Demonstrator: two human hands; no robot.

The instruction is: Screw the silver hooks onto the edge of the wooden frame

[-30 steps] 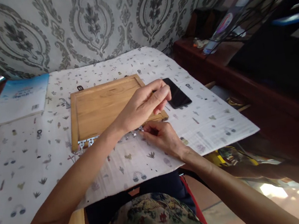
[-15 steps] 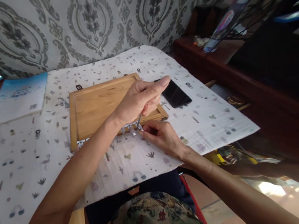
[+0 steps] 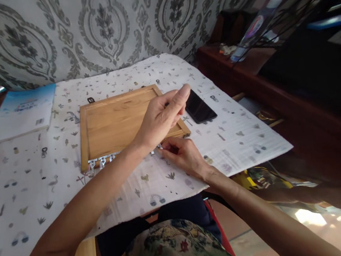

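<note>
A framed wooden panel [image 3: 115, 121] lies flat on the patterned white cloth. Small silver metal hooks [image 3: 101, 162] on a strip line its near edge; my left arm covers some of them. Above the panel's near right part, my left hand [image 3: 164, 116] is closed in a fist, thumb on top. It grips what looks like a screwdriver; the thin metal shaft that showed below the fist earlier is now hidden. My right hand [image 3: 182, 154] is closed at the near edge, thumb and fingertips pinching a metal hook [image 3: 159, 146] at the right end of the row.
A black phone [image 3: 200, 107] lies right of the panel. At the back left is a blue and white book [image 3: 22, 113]. The cloth [image 3: 242, 134] ends at the right by a dark red cabinet [image 3: 307, 99], where a bottle [image 3: 255, 29] and cables stand. Patterned curtain hangs behind.
My left hand has turned and tilted slightly, hiding the thin shaft and uncovering more hooks on the left. My right hand stays at the same hook. The view has shifted slightly.
</note>
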